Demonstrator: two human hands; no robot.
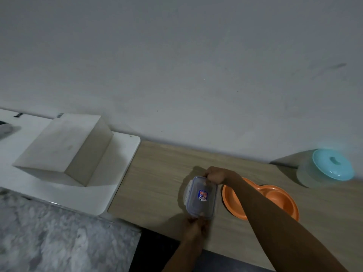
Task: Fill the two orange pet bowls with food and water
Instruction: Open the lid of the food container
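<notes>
A clear rectangular plastic container (200,196) with a snap-on lid and a small label stands on the wooden counter (157,179). My right hand (215,175) grips its far end and my left hand (194,225) grips its near end, at the lid's clasps. What is inside the container cannot be made out. Just right of it lies the orange double pet bowl (275,201), two joined round dishes, partly hidden under my right forearm. Both dishes look empty where they show.
A round translucent tub with a light blue lid (332,165) stands at the counter's far right against the wall. A white box (60,150) sits on a white surface to the left. Grey marbled floor (49,236) lies below at the left.
</notes>
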